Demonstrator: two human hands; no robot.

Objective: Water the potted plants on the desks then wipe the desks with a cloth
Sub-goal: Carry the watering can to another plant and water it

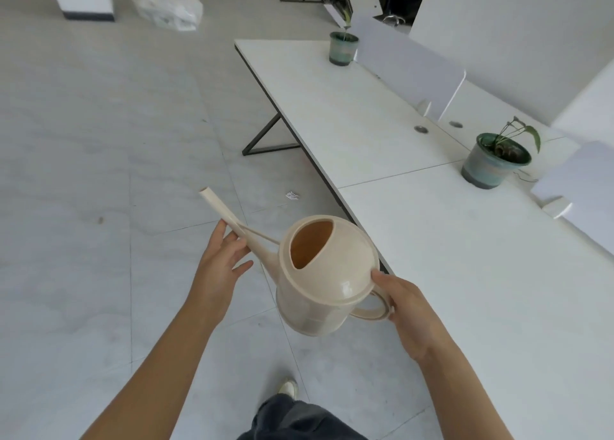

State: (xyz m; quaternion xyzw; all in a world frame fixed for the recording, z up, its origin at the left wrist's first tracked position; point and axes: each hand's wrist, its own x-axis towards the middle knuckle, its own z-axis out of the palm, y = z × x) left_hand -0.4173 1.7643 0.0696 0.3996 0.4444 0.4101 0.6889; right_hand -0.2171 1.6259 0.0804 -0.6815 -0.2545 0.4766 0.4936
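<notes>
I hold a beige plastic watering can [325, 283] over the floor, just left of the white desk [448, 257]. My right hand [407, 310] grips its loop handle. My left hand [222, 260] supports the long spout from below, fingers loosely around it. The spout points up and to the left, away from the desk. A green glazed pot with a small drooping plant [495, 160] stands on the desk to the right. A second green pot with a thin shoot [343, 47] stands at the desk's far end. No cloth is in view.
White divider panels [412, 64] run along the desks' back edge. The desk has black metal legs [265, 140]. A white plastic bag [169, 6] lies on the grey tiled floor far left, and a paper scrap [291, 195] near the desk. My shoe [288, 388] shows below.
</notes>
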